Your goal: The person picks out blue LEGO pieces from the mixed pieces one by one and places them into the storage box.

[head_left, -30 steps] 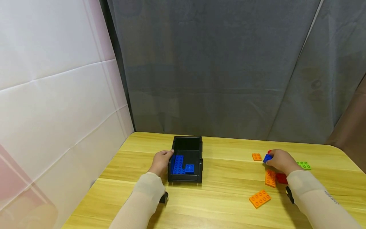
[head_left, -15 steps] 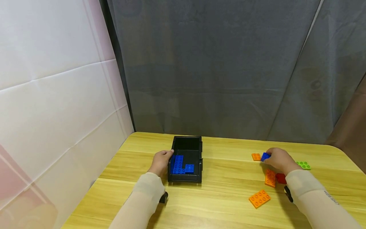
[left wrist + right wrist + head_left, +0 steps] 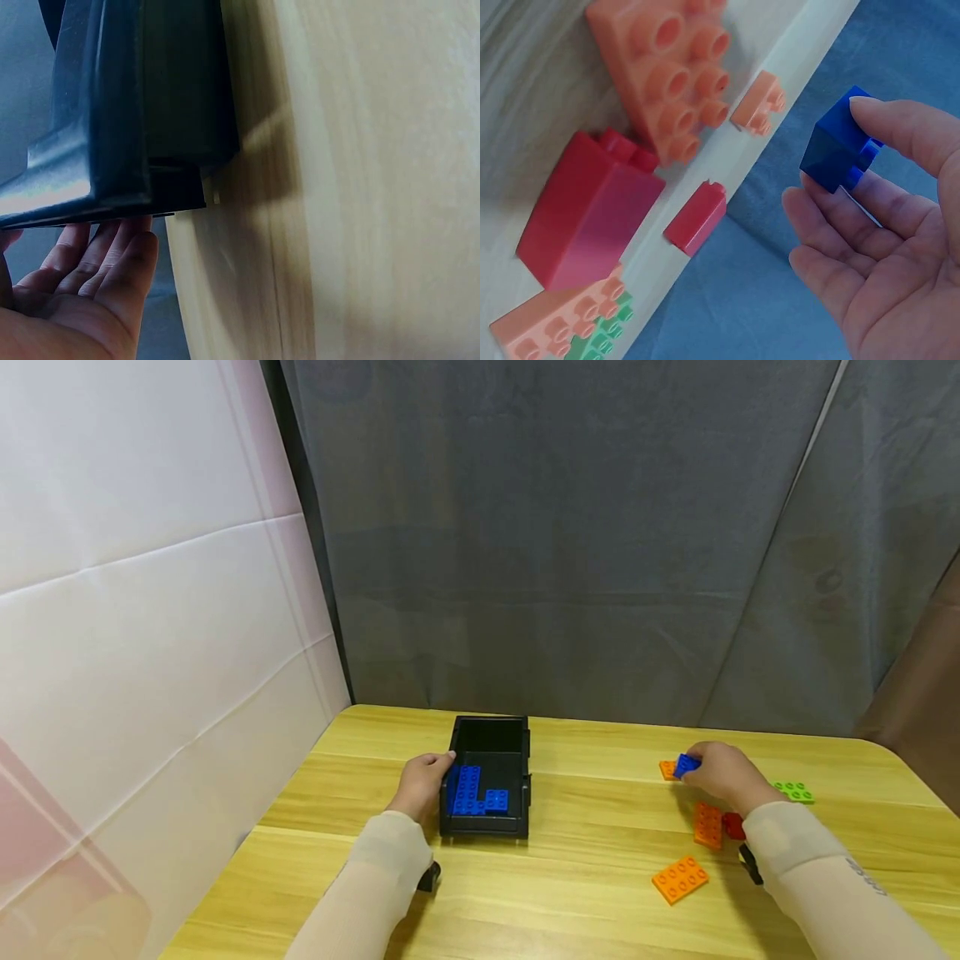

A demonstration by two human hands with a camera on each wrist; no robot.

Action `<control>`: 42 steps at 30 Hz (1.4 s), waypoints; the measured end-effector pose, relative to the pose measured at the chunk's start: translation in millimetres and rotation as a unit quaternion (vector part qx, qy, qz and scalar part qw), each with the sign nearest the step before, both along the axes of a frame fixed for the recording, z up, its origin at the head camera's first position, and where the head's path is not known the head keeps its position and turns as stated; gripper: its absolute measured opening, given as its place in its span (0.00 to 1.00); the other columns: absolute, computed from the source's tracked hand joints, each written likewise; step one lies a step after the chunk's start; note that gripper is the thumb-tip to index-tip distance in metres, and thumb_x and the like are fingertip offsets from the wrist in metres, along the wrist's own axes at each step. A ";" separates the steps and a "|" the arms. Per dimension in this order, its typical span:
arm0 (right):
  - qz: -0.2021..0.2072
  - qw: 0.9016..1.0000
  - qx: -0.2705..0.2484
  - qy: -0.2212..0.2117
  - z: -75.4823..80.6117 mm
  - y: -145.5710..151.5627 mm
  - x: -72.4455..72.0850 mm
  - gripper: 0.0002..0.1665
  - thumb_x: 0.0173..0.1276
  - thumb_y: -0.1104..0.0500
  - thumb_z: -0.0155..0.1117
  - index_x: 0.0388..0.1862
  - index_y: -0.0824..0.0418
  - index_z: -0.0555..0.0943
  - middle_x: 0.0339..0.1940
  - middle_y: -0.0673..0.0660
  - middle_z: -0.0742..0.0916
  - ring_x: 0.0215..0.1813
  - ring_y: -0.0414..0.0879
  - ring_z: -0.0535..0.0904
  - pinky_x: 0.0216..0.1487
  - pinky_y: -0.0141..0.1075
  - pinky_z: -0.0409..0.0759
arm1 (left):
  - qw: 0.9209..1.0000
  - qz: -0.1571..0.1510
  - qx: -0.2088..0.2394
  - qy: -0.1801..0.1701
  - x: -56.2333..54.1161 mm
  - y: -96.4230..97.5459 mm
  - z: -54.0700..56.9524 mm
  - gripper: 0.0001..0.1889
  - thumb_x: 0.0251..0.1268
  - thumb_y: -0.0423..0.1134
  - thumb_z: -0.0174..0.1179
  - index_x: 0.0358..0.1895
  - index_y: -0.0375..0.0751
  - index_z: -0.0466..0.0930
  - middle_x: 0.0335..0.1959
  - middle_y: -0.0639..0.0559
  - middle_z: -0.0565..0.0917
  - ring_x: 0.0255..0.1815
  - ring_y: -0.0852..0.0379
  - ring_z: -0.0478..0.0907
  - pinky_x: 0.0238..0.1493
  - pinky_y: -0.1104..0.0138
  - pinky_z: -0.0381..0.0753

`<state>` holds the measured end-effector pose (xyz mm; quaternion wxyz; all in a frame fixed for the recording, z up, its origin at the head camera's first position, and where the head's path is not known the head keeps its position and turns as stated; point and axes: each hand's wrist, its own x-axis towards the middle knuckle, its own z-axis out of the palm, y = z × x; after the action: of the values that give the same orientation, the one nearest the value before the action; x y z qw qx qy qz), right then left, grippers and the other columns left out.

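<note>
Between thumb and fingertips my right hand (image 3: 729,772) pinches a small blue toy brick (image 3: 686,766), raised off the table in the right wrist view (image 3: 838,144). In the head view it partly covers a small orange brick (image 3: 667,770). My left hand (image 3: 422,783) grips the left rim of a black plastic bin (image 3: 484,827), thumb over the edge and fingers against the outer side. Several blue bricks (image 3: 468,787) lie inside the bin, towards its near end. In the left wrist view, the fingers (image 3: 129,281) reach up to the bin's wall (image 3: 124,112).
Around the right forearm lie an orange brick (image 3: 708,825), a red brick (image 3: 733,826) and a green brick (image 3: 795,791). Another orange brick (image 3: 680,880) lies nearer. A second red brick (image 3: 697,217) shows in the right wrist view. A grey curtain (image 3: 562,552) hangs behind the table.
My right hand has lifted the blue brick and moved left with it, over towards the small orange brick. My left hand and the bin have stayed in place.
</note>
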<state>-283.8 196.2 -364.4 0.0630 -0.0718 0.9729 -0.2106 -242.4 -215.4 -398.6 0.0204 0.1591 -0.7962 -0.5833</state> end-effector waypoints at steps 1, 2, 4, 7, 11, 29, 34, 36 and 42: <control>0.003 1.000 0.000 0.002 0.3 -1.0 0.7 0.30 0.63 0.61 0.65 0.57 0.80 0.72 0.55 0.78 0.77 0.51 0.68 0.76 0.56 0.60 0.73 | 1.000 0.000 0.001 0.000 -0.1 -0.1 0.1 0.21 0.74 0.46 0.50 0.56 0.30 0.77 0.47 0.38 0.80 0.45 0.47 0.73 0.54 0.55 0.76; 0.006 1.000 0.000 0.004 0.3 -2.2 1.3 0.29 0.63 0.61 0.65 0.57 0.80 0.72 0.56 0.78 0.77 0.52 0.68 0.76 0.56 0.60 0.73 | 1.000 0.001 0.004 -0.002 -0.2 0.1 0.4 0.21 0.74 0.46 0.50 0.56 0.30 0.77 0.48 0.38 0.80 0.46 0.47 0.73 0.54 0.55 0.76; 0.010 1.000 0.000 0.005 0.5 -4.8 2.6 0.29 0.63 0.61 0.65 0.57 0.80 0.72 0.56 0.78 0.77 0.53 0.68 0.76 0.56 0.60 0.73 | 1.000 0.001 0.006 -0.002 -0.6 -0.1 0.3 0.21 0.74 0.46 0.50 0.56 0.30 0.77 0.47 0.38 0.80 0.45 0.48 0.74 0.53 0.56 0.77; 0.013 1.000 0.005 0.001 0.5 -9.1 3.4 0.29 0.64 0.60 0.65 0.58 0.79 0.73 0.56 0.77 0.77 0.53 0.68 0.76 0.56 0.60 0.73 | 1.000 0.002 0.006 0.004 -1.1 -0.2 -0.5 0.21 0.74 0.45 0.51 0.56 0.29 0.78 0.46 0.38 0.81 0.44 0.48 0.74 0.52 0.56 0.77; 0.015 1.000 0.016 0.001 1.5 -15.5 3.9 0.28 0.64 0.60 0.66 0.58 0.77 0.73 0.56 0.77 0.77 0.52 0.67 0.76 0.55 0.60 0.74 | 1.000 0.002 -0.002 0.009 -1.8 -1.3 -2.1 0.21 0.74 0.45 0.51 0.55 0.28 0.78 0.46 0.38 0.80 0.44 0.48 0.73 0.52 0.55 0.76; 0.059 0.997 0.018 0.041 16.3 -39.6 14.8 0.27 0.62 0.61 0.68 0.55 0.76 0.76 0.53 0.74 0.80 0.51 0.65 0.78 0.53 0.57 0.76 | 1.000 0.005 -0.003 0.007 -2.7 -0.5 -0.8 0.22 0.74 0.46 0.50 0.56 0.29 0.77 0.50 0.37 0.80 0.48 0.46 0.73 0.57 0.52 0.74; 0.065 0.997 0.014 0.044 20.1 -45.6 18.3 0.26 0.61 0.61 0.69 0.54 0.75 0.77 0.52 0.73 0.81 0.50 0.64 0.78 0.53 0.56 0.77 | 1.000 0.002 -0.002 0.002 -2.1 0.5 -1.0 0.22 0.74 0.46 0.49 0.56 0.29 0.77 0.50 0.36 0.80 0.47 0.46 0.73 0.57 0.52 0.75; 0.070 0.996 0.013 0.044 22.0 -47.5 19.3 0.26 0.61 0.61 0.69 0.54 0.74 0.77 0.52 0.73 0.81 0.49 0.64 0.79 0.53 0.56 0.77 | 1.000 0.002 0.001 0.001 -2.5 0.8 -1.1 0.22 0.74 0.46 0.50 0.57 0.29 0.77 0.49 0.37 0.80 0.47 0.47 0.74 0.56 0.53 0.75; 0.080 0.996 0.014 0.049 25.6 -53.4 21.9 0.25 0.61 0.61 0.69 0.54 0.74 0.77 0.51 0.72 0.82 0.49 0.63 0.79 0.53 0.56 0.78 | 1.000 0.002 0.005 0.003 -4.1 1.6 -1.7 0.23 0.74 0.47 0.50 0.57 0.30 0.77 0.51 0.37 0.80 0.49 0.47 0.74 0.58 0.52 0.74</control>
<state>-262.0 142.8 -338.7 0.0334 -0.1589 0.9686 -0.1880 -246.5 -213.8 -400.3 0.0227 0.1588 -0.7927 -0.5881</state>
